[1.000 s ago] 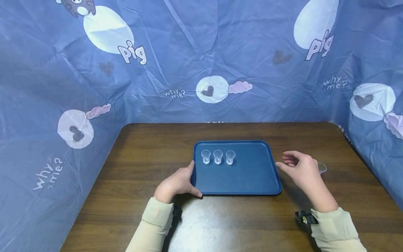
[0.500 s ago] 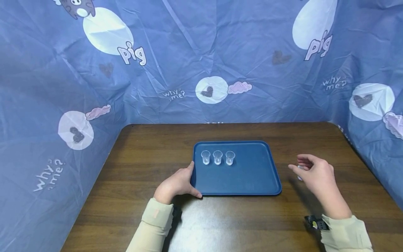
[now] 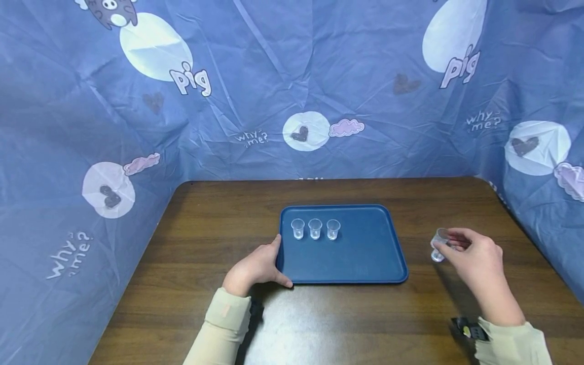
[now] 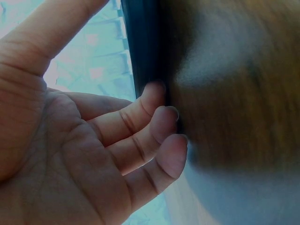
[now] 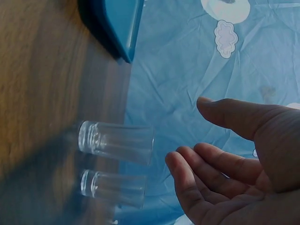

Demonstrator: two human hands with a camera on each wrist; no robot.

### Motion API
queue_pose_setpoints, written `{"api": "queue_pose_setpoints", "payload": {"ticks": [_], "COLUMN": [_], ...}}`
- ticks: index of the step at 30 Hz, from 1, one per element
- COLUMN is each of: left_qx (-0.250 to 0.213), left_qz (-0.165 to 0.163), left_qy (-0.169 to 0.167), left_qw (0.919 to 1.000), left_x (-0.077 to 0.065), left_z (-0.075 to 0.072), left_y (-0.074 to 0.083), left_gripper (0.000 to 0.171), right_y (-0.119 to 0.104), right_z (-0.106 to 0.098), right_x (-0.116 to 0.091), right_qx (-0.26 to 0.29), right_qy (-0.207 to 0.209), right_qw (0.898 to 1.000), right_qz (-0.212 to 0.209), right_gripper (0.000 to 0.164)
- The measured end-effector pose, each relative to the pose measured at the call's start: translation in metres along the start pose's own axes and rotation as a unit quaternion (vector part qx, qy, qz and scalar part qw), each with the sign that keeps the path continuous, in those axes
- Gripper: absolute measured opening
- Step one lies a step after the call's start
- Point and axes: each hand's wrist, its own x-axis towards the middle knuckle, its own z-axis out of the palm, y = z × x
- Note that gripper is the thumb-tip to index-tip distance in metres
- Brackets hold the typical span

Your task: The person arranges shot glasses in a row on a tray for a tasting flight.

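A blue tray (image 3: 356, 263) lies on the wooden table. My left hand (image 3: 256, 263) rests on its near left corner, index finger along the left side and thumb at the front edge. In the left wrist view the other fingers (image 4: 164, 124) are loosely bent beside the dark tray edge. Three small clear shot glasses (image 3: 315, 229) stand in a row at the tray's back left. Right of the tray, my right hand (image 3: 474, 256) is beside a clear shot glass (image 5: 117, 140), thumb and fingers apart with nothing between them. A second shot glass (image 5: 115, 187) stands beside it, mostly hidden in the head view.
Brown tabletop (image 3: 219, 218) surrounds the tray. A blue printed cloth (image 3: 255, 101) hangs behind and along both sides. Glare (image 3: 301, 324) lies on the wood near the front.
My right hand has moved from the tray's right edge further right, and a shot glass it hid now shows at its fingertips. The left hand, tray and three glasses stay put.
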Motion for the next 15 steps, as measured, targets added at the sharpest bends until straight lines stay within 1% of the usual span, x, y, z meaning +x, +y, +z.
{"api": "queue_pose_setpoints", "payload": {"ticks": [10,15], "left_qx": [-0.004,-0.004], "left_qz": [-0.008,-0.010], "left_qy": [-0.002,-0.004], "left_qw": [1.0000,0.9999], "left_x": [-0.001,-0.001], "left_z": [-0.001,-0.001], "left_y": [0.002,0.002], "left_gripper": [0.129,0.130], "right_y": [0.014,0.019], "right_z": [0.000,0.002], "right_x": [-0.006,-0.008], "right_qx": [-0.011,-0.013], "right_qy": [0.009,0.004], "right_qw": [1.000,1.000], "right_qz": [0.007,0.011], "right_gripper": [0.042,0.041]}}
